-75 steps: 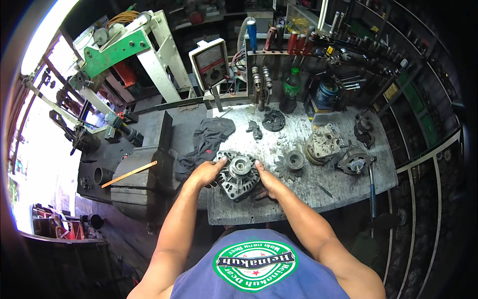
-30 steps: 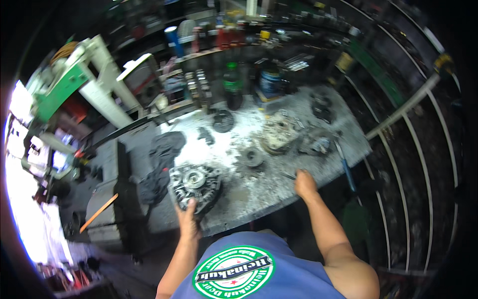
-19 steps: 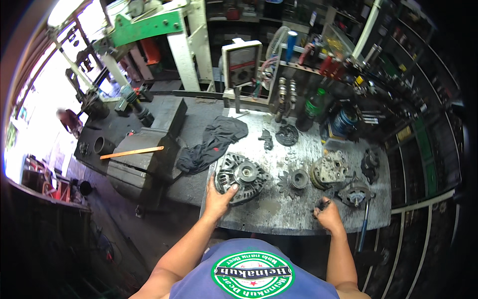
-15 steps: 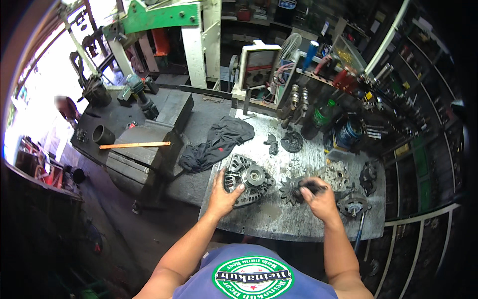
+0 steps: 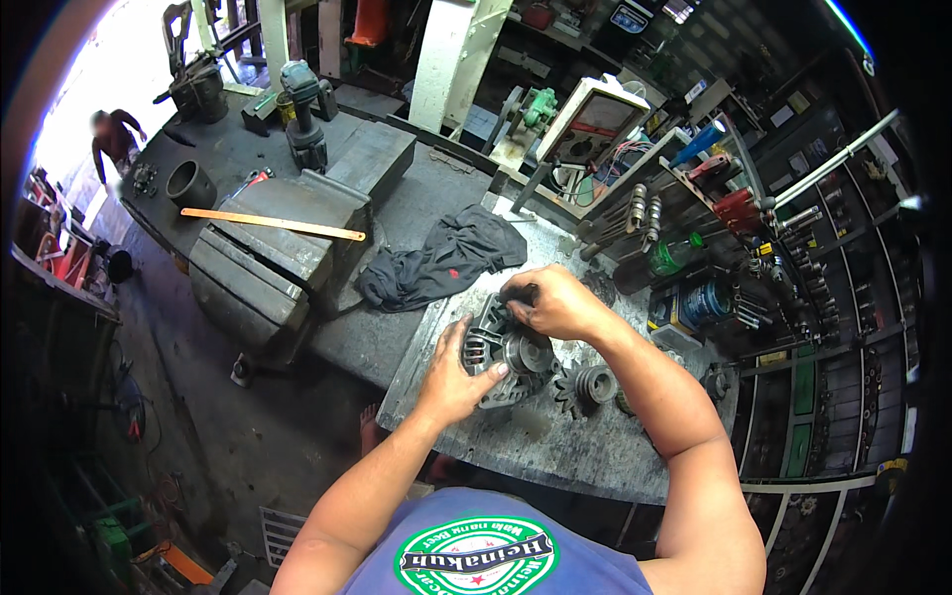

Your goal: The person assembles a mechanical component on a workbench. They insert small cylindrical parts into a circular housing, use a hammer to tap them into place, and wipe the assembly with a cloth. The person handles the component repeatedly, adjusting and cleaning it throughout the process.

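An alternator (image 5: 491, 332) with a slotted metal housing and a round hub lies on the metal worktop (image 5: 635, 466). My left hand (image 5: 451, 382) grips its left side, thumb across the front and fingers along the edge. Over its upper part is my right hand (image 5: 560, 305), closed on a small dark thing (image 5: 524, 296) whose kind is mostly hidden by the fingers. Just right of the alternator sits a grooved pulley (image 5: 597, 385) beside a toothed fan (image 5: 568, 393), touched by neither hand. My right forearm covers other parts on the worktop.
A dark crumpled cloth (image 5: 466, 248) lies beyond the alternator. Leftward stand a bench vise (image 5: 263, 263) with an orange blade (image 5: 273, 224) across it, a power tool (image 5: 303, 124) and a pipe ring (image 5: 190, 185). Tools and a green bottle (image 5: 677, 254) line the right. A person (image 5: 116, 141) is far left.
My right hand has moved left and away from me, from beside the pulley to the alternator's upper part, still holding the dark thing. My left hand stays on the alternator. The view has shifted.
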Available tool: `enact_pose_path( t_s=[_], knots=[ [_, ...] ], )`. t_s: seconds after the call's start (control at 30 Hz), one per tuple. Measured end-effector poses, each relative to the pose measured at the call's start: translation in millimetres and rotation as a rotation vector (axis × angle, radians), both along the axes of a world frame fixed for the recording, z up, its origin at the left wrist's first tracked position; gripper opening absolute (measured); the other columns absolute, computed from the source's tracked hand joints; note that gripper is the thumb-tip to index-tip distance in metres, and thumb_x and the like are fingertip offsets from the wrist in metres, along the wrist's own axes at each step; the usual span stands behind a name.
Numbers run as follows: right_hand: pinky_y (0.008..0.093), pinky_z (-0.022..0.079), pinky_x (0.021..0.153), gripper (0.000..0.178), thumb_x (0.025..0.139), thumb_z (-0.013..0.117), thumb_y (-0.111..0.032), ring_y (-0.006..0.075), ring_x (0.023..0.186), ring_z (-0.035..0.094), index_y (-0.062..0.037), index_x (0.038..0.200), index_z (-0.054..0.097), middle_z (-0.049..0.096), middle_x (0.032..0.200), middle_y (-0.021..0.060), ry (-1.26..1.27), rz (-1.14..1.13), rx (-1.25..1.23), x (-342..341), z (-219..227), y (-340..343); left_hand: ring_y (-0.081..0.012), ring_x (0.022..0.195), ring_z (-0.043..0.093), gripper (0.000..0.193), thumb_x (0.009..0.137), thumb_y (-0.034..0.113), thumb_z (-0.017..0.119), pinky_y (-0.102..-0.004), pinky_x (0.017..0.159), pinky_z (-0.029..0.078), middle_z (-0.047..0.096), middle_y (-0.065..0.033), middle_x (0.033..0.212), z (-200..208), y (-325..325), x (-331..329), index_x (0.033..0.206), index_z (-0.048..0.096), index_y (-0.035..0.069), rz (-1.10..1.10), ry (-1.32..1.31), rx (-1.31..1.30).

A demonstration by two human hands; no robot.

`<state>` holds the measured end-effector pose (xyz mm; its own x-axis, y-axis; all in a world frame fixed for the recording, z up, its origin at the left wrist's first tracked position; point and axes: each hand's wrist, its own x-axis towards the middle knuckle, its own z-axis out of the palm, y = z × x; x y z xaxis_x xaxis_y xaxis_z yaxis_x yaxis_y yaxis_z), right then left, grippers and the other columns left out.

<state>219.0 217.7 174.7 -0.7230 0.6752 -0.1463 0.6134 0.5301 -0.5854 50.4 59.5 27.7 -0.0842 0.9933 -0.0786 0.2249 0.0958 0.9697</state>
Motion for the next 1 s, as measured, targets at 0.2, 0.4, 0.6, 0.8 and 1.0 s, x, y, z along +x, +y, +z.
enact_pose_path(
  t_s=[0.2,0.4,0.6,0.8,1.0],
  knots=[
    [0.0489,0.064,0.086,0.026,0.094,0.077,-0.010,0.0465,0.096,0.080,-0.0018,0.118,0.082,0.081,0.101,0.0269,-0.093,0.029,-0.018,-11.7,3.1,7.6,-0.0446,0.161,0.045,0.110,0.090,0.044,0.093,-0.0504,0.134,0.037,0.046,-0.0322,0.171,0.0,-0.9,2.0,0.172,0.039,-0.004,0.029,-0.006,0.026],
    [0.0507,0.064,0.084,0.027,0.091,0.077,-0.012,0.0472,0.093,0.079,-0.0010,0.114,0.083,0.079,0.098,0.0295,-0.141,0.022,-0.004,-19.3,9.7,9.9,-0.0455,0.161,0.045,0.111,0.090,0.044,0.092,-0.0502,0.134,0.037,0.045,-0.0337,0.171,2.3,-1.2,0.3,0.172,0.037,-0.007,0.005,-0.017,-0.006],
    [0.0482,0.064,0.081,0.022,0.092,0.080,-0.014,0.0443,0.088,0.080,-0.0016,0.110,0.083,0.080,0.093,0.0259,-0.133,0.035,0.070,-21.2,5.4,8.6,-0.0455,0.160,0.046,0.110,0.090,0.043,0.092,-0.0506,0.134,0.037,0.046,-0.0344,0.170,3.9,-1.2,-0.2,0.171,0.037,-0.007,0.007,-0.034,0.034],
    [0.0495,0.064,0.081,0.024,0.092,0.081,-0.014,0.0459,0.088,0.079,-0.0014,0.113,0.083,0.079,0.091,0.0267,-0.114,0.031,0.048,-18.7,6.3,9.2,-0.0448,0.158,0.048,0.110,0.090,0.041,0.094,-0.0498,0.131,0.041,0.044,-0.0318,0.170,1.2,-0.9,-0.8,0.172,0.037,-0.004,-0.009,-0.019,0.050],
    [0.0522,0.063,0.086,0.023,0.092,0.075,-0.012,0.0470,0.095,0.079,0.0006,0.109,0.083,0.079,0.096,0.0290,-0.063,0.035,0.036,-15.8,7.6,9.4,-0.0430,0.156,0.050,0.111,0.089,0.040,0.095,-0.0488,0.130,0.042,0.046,-0.0308,0.168,0.6,-0.8,-0.7,0.172,0.036,-0.005,-0.011,-0.071,0.042]
  ],
)
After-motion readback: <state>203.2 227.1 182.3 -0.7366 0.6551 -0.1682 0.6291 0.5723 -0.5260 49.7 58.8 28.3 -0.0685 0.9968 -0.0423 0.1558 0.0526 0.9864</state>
